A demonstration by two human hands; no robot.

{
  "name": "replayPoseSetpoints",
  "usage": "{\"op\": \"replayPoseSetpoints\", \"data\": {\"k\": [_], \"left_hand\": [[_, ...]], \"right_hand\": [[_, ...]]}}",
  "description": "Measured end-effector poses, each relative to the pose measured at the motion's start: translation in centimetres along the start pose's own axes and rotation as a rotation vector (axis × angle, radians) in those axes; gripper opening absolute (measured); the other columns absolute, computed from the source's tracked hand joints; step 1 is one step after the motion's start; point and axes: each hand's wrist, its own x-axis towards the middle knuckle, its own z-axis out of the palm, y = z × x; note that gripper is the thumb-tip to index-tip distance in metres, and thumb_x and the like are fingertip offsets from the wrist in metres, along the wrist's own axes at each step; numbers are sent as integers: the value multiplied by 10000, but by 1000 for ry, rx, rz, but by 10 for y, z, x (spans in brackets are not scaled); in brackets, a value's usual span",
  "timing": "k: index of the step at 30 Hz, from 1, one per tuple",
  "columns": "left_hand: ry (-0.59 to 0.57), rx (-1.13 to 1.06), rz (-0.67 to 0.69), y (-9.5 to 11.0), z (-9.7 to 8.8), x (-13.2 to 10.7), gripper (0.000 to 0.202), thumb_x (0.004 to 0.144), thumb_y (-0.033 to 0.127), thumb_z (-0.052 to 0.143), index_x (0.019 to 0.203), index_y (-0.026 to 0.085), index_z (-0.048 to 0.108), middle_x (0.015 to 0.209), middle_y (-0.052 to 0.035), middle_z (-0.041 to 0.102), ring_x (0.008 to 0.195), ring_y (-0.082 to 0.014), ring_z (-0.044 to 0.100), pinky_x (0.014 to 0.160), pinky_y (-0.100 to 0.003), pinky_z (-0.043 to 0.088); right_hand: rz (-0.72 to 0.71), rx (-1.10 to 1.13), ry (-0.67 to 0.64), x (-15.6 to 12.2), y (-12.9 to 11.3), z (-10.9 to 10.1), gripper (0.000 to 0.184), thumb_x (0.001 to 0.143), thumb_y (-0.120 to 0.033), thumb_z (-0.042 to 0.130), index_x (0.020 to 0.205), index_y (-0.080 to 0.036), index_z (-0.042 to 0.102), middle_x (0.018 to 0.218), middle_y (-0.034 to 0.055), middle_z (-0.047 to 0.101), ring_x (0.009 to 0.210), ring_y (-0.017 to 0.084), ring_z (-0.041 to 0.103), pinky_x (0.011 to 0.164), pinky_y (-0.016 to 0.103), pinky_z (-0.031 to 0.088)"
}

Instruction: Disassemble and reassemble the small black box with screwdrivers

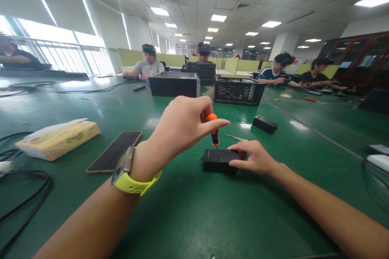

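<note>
My left hand (pixel 191 119), with a yellow-banded watch on its wrist, is closed around the top of an orange and black screwdriver (pixel 214 133). The screwdriver stands upright, its thin shaft meeting the top of a small black rectangular box (pixel 219 161) on the green table. Gripping the box's right end is my right hand (pixel 253 157), thumb on the near side and fingers on the far side. Just behind the box lie some thin metal pieces (pixel 236 137). A second black box (pixel 265 124) rests farther back to the right.
On the left are a phone (pixel 115 151), a yellow tissue pack (pixel 57 139) and black cables (pixel 27 198). Two computer cases (pixel 174 85) stand ahead. Several people sit around the far side of the table. Another screwdriver (pixel 311 99) lies far right.
</note>
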Motion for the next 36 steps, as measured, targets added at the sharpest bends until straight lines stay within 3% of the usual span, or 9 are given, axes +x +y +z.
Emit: {"op": "replayPoseSetpoints", "data": {"k": [3, 6, 15, 24, 29, 36], "left_hand": [[100, 134, -46, 1, 7, -2, 541, 772, 657, 567, 562, 159, 538, 492, 5, 500, 467, -99, 394, 474, -242, 213], [128, 200, -62, 3, 11, -4, 573, 796, 667, 516, 529, 160, 519, 474, -1, 478, 453, -100, 379, 478, -250, 182], [-119, -22, -8, 5, -7, 0, 206, 795, 349, 595, 771, 176, 705, 678, -6, 643, 587, -121, 525, 538, -244, 339], [-136, -129, 66, 0, -6, 1, 226, 811, 249, 573, 967, 188, 725, 860, -19, 691, 716, -135, 587, 603, -235, 403], [-124, -118, 44, -3, -7, 1, 200, 819, 346, 612, 887, 192, 720, 795, -10, 688, 675, -129, 576, 583, -235, 389], [-24, 46, -71, 2, -3, 0, 419, 785, 555, 603, 640, 162, 613, 576, -6, 573, 517, -108, 450, 502, -237, 279]], "right_hand": [[-5, -8, 5, 0, -1, 1, 406, 791, -478, 681, 1007, -135, 711, 670, 29, 663, 552, 137, 559, 575, 259, 430], [-9, -5, 7, 1, -2, 1, 404, 792, -477, 679, 1000, -132, 712, 669, 31, 666, 551, 138, 558, 570, 258, 430], [-7, 10, 5, -1, 1, 0, 423, 789, -487, 676, 998, -120, 714, 697, 48, 677, 553, 143, 563, 565, 263, 436], [-22, -8, 22, -1, 1, 0, 398, 799, -484, 666, 991, -139, 711, 680, 32, 671, 554, 139, 561, 569, 261, 429], [-46, -35, 58, -1, 0, 2, 410, 806, -493, 652, 974, -123, 704, 682, 38, 667, 560, 145, 565, 581, 272, 430], [-39, -32, 57, 0, -1, 3, 396, 820, -488, 639, 982, -130, 690, 707, 36, 667, 578, 143, 565, 590, 269, 434]]}}
